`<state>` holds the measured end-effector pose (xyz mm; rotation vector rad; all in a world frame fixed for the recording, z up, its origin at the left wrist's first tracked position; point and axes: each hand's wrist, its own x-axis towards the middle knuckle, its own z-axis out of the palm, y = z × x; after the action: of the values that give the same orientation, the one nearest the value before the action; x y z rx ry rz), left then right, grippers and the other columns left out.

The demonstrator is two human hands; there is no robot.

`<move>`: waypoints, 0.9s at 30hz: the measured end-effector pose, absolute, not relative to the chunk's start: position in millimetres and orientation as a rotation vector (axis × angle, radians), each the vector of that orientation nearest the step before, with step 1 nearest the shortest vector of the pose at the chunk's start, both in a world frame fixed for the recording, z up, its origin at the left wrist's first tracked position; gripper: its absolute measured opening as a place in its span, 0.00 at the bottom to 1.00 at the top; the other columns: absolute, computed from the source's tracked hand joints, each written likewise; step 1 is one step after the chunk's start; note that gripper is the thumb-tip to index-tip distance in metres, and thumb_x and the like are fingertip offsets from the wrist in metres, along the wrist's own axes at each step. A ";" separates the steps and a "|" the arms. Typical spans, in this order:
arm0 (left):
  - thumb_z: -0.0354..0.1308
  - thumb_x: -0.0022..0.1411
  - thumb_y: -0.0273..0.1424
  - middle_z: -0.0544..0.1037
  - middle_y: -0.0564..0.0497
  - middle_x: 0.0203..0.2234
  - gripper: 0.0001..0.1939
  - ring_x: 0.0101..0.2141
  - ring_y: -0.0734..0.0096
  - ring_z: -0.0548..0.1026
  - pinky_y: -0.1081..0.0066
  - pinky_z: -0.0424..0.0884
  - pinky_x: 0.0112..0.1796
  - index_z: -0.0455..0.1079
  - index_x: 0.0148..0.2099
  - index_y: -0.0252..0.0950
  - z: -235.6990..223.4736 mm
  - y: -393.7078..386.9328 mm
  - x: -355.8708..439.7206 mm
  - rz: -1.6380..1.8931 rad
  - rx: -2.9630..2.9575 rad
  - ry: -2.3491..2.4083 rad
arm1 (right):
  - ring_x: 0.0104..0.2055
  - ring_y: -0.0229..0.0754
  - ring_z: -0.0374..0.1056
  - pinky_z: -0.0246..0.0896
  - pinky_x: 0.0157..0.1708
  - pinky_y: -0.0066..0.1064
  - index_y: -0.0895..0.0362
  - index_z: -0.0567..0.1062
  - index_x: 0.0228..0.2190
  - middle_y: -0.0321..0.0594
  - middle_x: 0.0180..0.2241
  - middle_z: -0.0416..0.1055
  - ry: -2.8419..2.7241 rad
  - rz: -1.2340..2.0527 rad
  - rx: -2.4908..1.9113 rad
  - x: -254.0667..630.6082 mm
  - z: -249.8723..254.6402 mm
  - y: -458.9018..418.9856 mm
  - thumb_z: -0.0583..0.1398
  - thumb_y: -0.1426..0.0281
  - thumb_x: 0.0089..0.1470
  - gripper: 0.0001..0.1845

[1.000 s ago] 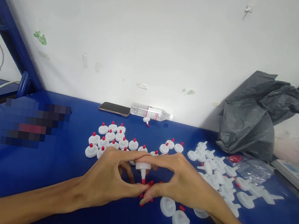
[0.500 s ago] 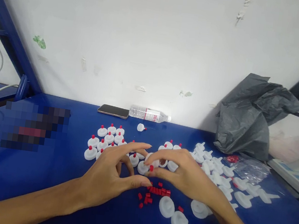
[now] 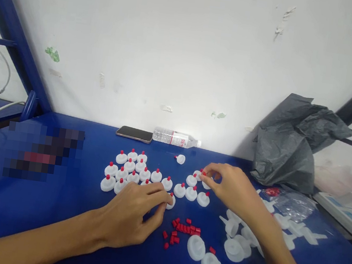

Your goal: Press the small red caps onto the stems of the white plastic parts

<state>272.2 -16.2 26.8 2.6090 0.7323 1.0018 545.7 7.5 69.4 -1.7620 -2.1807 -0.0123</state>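
My left hand point(image 3: 133, 217) rests on the blue table point(image 3: 52, 219), its fingers curled and touching a white disc piece with a red cap point(image 3: 170, 201). My right hand point(image 3: 232, 188) reaches further back and pinches a capped white piece point(image 3: 206, 181) among others of the same kind. A group of finished white pieces with red caps point(image 3: 131, 169) stands behind my left hand. Loose red caps point(image 3: 184, 228) lie between my hands. Uncapped white pieces point(image 3: 204, 256) lie at the front and under my right forearm.
A phone point(image 3: 134, 133) and a lying water bottle point(image 3: 177, 138) sit against the white wall. A crumpled grey bag point(image 3: 292, 144) and clear plastic wrap point(image 3: 293, 203) lie at the right. One capped piece point(image 3: 180, 159) lies alone near the bottle. A blurred patch covers the left.
My hands have parted. The capped piece they held together now sits on the table by my left fingers. My right hand moved back and right to the capped pieces.
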 end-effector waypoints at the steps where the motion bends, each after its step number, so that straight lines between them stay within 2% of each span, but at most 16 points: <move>1: 0.50 0.66 0.22 0.77 0.54 0.33 0.12 0.25 0.77 0.71 0.74 0.61 0.25 0.72 0.45 0.38 26.8 -15.7 272.1 0.998 2.616 0.730 | 0.36 0.48 0.74 0.62 0.33 0.36 0.51 0.80 0.34 0.37 0.32 0.79 -2.179 0.022 -1.797 546.2 67.2 8.6 0.63 0.63 0.60 0.07; 6: 0.50 0.66 0.22 0.75 0.55 0.29 0.11 0.23 0.77 0.69 0.73 0.60 0.25 0.73 0.44 0.37 23.9 -10.6 271.2 0.988 2.636 0.750 | 0.33 0.44 0.76 0.63 0.30 0.31 0.52 0.79 0.36 0.36 0.33 0.81 -2.156 0.153 -1.828 549.1 58.6 11.0 0.64 0.67 0.57 0.04; 11: 0.51 0.65 0.22 0.76 0.55 0.28 0.11 0.21 0.78 0.69 0.74 0.60 0.25 0.73 0.44 0.37 21.2 -7.0 272.3 1.040 2.631 0.723 | 0.36 0.45 0.77 0.68 0.36 0.34 0.50 0.78 0.37 0.36 0.33 0.81 -2.094 0.110 -1.777 547.6 61.6 8.9 0.60 0.60 0.62 0.10; 14: 0.51 0.63 0.21 0.78 0.54 0.28 0.11 0.20 0.78 0.68 0.73 0.58 0.24 0.73 0.43 0.37 22.1 -6.7 274.4 1.063 2.647 0.719 | 0.44 0.46 0.76 0.68 0.45 0.38 0.50 0.77 0.41 0.37 0.41 0.80 -2.163 -0.071 -1.636 542.6 67.5 14.3 0.56 0.59 0.66 0.12; 17: 0.51 0.62 0.21 0.79 0.54 0.28 0.12 0.21 0.76 0.71 0.72 0.58 0.24 0.73 0.42 0.37 23.0 -7.2 276.7 1.074 2.687 0.731 | 0.54 0.48 0.71 0.65 0.53 0.41 0.52 0.75 0.49 0.43 0.51 0.76 -2.341 -0.233 -1.541 534.2 75.4 32.1 0.52 0.64 0.69 0.15; 21: 0.51 0.60 0.22 0.79 0.54 0.27 0.12 0.22 0.74 0.73 0.72 0.59 0.25 0.73 0.42 0.37 21.8 -7.8 278.0 1.084 2.724 0.720 | 0.58 0.49 0.68 0.64 0.55 0.40 0.53 0.73 0.56 0.47 0.58 0.70 -2.568 -0.284 -1.428 515.7 84.9 69.9 0.54 0.75 0.65 0.20; 24: 0.52 0.58 0.22 0.80 0.53 0.28 0.12 0.23 0.74 0.74 0.72 0.59 0.25 0.73 0.41 0.37 19.5 -7.5 276.9 1.102 2.727 0.723 | 0.53 0.49 0.72 0.68 0.50 0.38 0.53 0.74 0.56 0.47 0.54 0.73 -2.746 -0.317 -1.376 496.7 83.3 97.6 0.57 0.81 0.59 0.25; 27: 0.53 0.57 0.23 0.81 0.53 0.27 0.11 0.21 0.74 0.74 0.72 0.58 0.24 0.73 0.40 0.37 17.8 -6.6 275.3 1.117 2.725 0.728 | 0.47 0.48 0.74 0.70 0.47 0.39 0.56 0.77 0.50 0.45 0.46 0.76 -2.880 -0.388 -1.370 477.6 74.0 116.2 0.61 0.79 0.59 0.18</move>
<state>275.3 -6.6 17.8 2.7254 0.7280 1.1175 477.6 116.2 74.0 -1.3702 -2.8798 -0.3880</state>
